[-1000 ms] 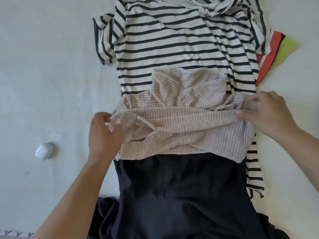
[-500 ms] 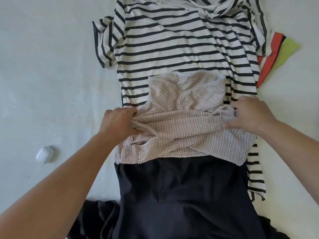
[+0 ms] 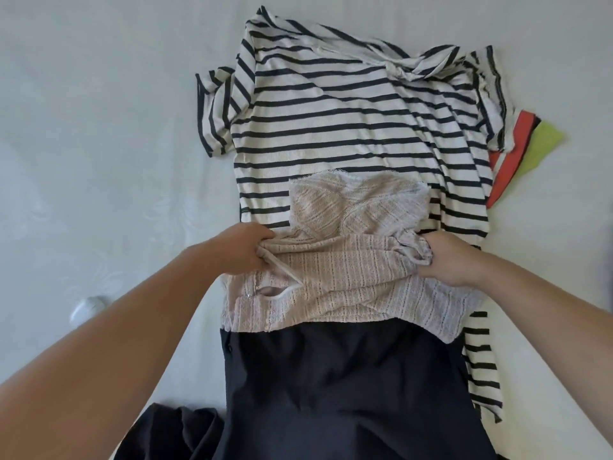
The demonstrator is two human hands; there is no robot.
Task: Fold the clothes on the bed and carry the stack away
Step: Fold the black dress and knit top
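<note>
Your left hand [image 3: 243, 249] and right hand [image 3: 446, 258], both clamped on the lace top [image 3: 348, 280] atop the striped shirt [image 3: 331, 127], have carried its hem farther up, so that fold's mid-way.

Items counted on one white bed sheet [image 3: 99, 161]:

- Striped shirt [image 3: 348, 121]: one, black and white.
- Lace top [image 3: 348, 280]: one, pale pink.
- Dark garment [image 3: 348, 393]: one was counted for certain; whether the dark cloth [image 3: 172, 433] at the lower left was a second piece could not be told.
- Red and green cloth [image 3: 527, 151]: one, mostly covered.
- Small white object [image 3: 87, 307]: one.
- Hands: two, left hand [image 3: 242, 250] and right hand [image 3: 454, 257].
</note>
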